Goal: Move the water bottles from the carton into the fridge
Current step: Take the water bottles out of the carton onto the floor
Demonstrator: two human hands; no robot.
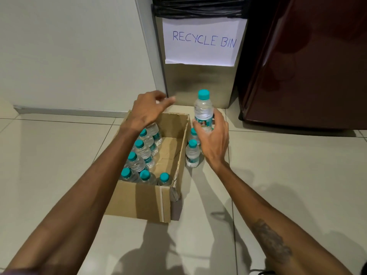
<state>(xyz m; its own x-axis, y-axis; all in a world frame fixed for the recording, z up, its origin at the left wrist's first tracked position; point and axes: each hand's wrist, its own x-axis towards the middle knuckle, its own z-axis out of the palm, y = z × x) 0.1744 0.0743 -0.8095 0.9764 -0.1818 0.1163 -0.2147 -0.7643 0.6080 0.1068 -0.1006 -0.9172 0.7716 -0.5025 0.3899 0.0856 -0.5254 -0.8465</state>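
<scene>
now | right hand [215, 141] fingers grasping upright bottle [203, 108] beside carton [139, 197] | left hand [147, 110] fingers released above carton

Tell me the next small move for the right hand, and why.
Probably set the bottle down on the floor. The right hand grips it upright close to two bottles standing beside the carton, and the fridge looks closed, so staging it there seems likelier than loading it now.
</scene>
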